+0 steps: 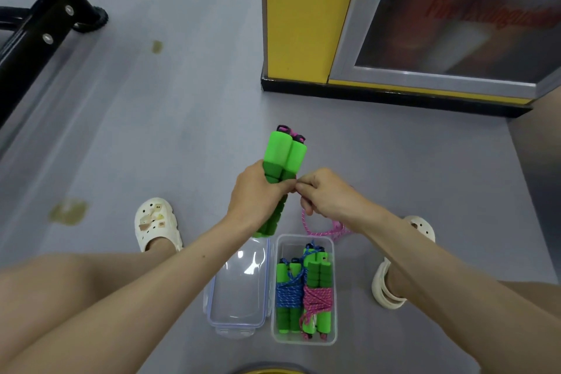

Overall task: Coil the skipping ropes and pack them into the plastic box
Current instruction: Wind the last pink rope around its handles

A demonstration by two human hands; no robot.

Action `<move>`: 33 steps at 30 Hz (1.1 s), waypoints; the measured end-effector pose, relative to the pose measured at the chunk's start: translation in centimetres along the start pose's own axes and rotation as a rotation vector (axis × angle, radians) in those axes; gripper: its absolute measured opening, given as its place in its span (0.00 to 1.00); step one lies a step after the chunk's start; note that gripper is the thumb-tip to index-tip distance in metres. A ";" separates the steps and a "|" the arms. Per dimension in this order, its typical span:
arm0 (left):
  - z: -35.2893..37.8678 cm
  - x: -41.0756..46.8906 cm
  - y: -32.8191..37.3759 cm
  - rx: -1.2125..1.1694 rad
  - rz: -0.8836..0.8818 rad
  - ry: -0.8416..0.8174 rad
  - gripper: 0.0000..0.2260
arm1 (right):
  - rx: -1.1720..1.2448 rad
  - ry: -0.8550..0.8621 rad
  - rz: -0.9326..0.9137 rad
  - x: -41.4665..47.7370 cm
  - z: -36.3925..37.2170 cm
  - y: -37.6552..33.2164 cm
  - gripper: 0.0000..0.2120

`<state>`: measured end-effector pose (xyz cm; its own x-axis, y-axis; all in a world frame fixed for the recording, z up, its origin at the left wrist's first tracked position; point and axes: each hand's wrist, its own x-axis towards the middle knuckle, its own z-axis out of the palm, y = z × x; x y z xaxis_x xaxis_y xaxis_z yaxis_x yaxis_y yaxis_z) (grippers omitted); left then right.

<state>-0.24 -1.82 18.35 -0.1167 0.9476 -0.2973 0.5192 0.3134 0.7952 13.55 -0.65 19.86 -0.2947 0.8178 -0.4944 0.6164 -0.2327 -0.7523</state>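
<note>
The 2 green handles (285,152) in my left hand (258,191) are matt foam, partly ribbed. The pink rope (323,232) is braided cord; the box (304,342) and lid (239,291) are clear glossy plastic.

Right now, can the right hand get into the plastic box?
Probably yes: the plastic box lies open just below the right hand, its lid off to the side, though the fingers are busy pinching the pink rope.

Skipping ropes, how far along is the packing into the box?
Done: at least two wound ropes, a blue rope and a pink rope, lie in the plastic box. In hand: the left hand grips a pair of green handles while the right hand pinches their loose pink cord. Left: winding that cord, packing it, and likely closing the lid lying beside the box.
</note>
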 end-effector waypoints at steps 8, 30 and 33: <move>0.1 -0.8 0.4 0.345 0.165 0.159 0.09 | 0.393 -0.028 0.167 0.0 0.3 -1.2 0.18; -1.2 -1.3 1.2 -0.522 -0.148 -0.436 0.32 | 0.453 0.247 0.024 -0.2 0.5 -0.9 0.17; -1.4 -1.3 0.9 -0.562 -0.237 -0.474 0.34 | 0.462 0.174 0.055 -0.5 0.6 -0.9 0.16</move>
<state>-0.82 -2.67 20.21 0.2698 0.7633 -0.5870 0.0033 0.6089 0.7932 12.71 -1.17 20.54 -0.1208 0.8643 -0.4882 0.2282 -0.4545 -0.8610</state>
